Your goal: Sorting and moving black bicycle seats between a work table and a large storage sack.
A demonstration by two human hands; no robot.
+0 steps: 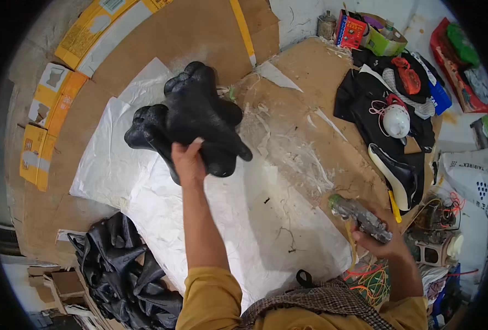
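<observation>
My left hand [189, 164] grips a glossy black moulded figure [197, 113] by its near edge, thumb on top. The figure has rounded, paw-like ends, knobbly lobes and a pointed stub; I cannot make out exactly what it depicts. It is over white sheeting [200, 231] spread on brown cardboard. Off to the right, my right hand [373, 242] is closed around a scuffed grey cylindrical tool [359, 216] with a greenish tip. The tool points up and left, apart from the black figure. Its exact kind is not clear.
A heap of similar black pieces [125, 269] lies at the lower left. Black cloth [354, 99], a white round object [396, 121], a black-and-white curved piece [389, 173] and a yellow-handled tool [394, 206] lie at right. Tangled coloured wires [370, 280] sit beside my right forearm.
</observation>
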